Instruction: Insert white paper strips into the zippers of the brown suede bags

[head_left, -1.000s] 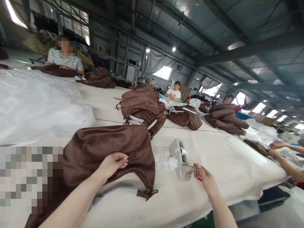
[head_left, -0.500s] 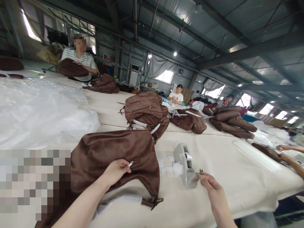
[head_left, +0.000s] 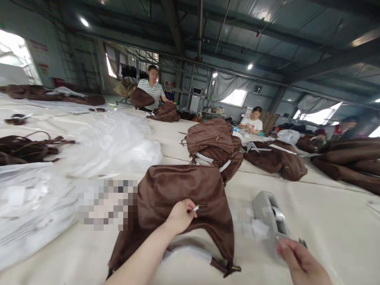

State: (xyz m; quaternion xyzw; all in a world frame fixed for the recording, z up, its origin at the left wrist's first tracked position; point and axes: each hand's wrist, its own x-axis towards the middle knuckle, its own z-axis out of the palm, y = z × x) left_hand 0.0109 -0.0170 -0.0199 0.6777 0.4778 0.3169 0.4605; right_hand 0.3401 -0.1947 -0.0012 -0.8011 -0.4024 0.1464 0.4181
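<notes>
A brown leather-look bag (head_left: 185,182) lies flat on the table in front of me, its curved strap side towards me. My left hand (head_left: 181,217) rests on it, thumb and fingers pinching a small white-wrapped zipper pull (head_left: 196,208) at the end of a zip. To the right stands a grey tape dispenser (head_left: 265,209) with a roll of tape in it. My right hand (head_left: 299,255), slightly blurred, is closed at the dispenser's near end. A small dark tool (head_left: 303,242) sticks out by its fingers; its kind is unclear. Any tape in the fingers cannot be made out.
Small white paper squares (head_left: 259,228) lie beside the dispenser. Brown backpacks (head_left: 210,138) are stacked behind the bag, with another bag (head_left: 273,156) to their right. Clear plastic bags (head_left: 115,146) and brown straps (head_left: 26,149) cover the left. A co-worker (head_left: 151,93) stands across the table.
The view has turned left, so everything sits further right in it. My left hand keeps its pinch on the zipper pull. My right hand has come closer to the dispenser's near end.
</notes>
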